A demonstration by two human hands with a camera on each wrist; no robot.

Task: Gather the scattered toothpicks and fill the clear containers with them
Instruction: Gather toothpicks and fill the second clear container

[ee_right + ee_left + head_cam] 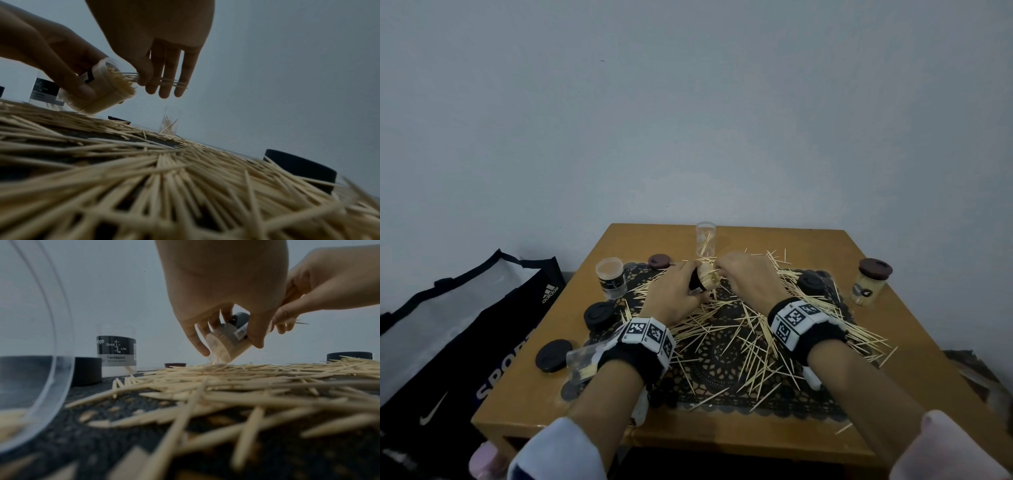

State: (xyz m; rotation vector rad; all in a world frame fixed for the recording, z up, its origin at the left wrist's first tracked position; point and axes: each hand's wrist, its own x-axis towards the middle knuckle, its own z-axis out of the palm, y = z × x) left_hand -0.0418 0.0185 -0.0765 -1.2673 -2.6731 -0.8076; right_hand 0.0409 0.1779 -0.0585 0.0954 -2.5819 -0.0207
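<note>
A person is sitting at a small square wooden table (pixel 893 329), working over a dark lace-patterned mat (pixel 726 353) that is covering its middle. Thin, pale, pointed wooden toothpicks (pixel 750 329) are lying criss-crossed in a loose heap across the mat, spilling towards the right edge. The left hand (pixel 671 294) is gripping a small clear plastic jar (pixel 102 91), fingers and thumb curled round its smooth round wall, and tilting it sideways just above the heap, probably so its open mouth faces the other hand. The jar is looking nearly packed with toothpicks. The right hand (pixel 746 277) is pinching a small bundle of toothpicks (pixel 162 80) between thumb and fingers and feeding the tips into that mouth. Near the far edge another clear jar (pixel 705 243) is standing upright with only a few sticks inside. A labelled clear jar (pixel 611 277) is standing open towards the far left corner, and a filled, brown-lidded jar (pixel 868 284) is sitting near the right edge. Flat round black lids (pixel 599 313) are resting along the left side.
</note>
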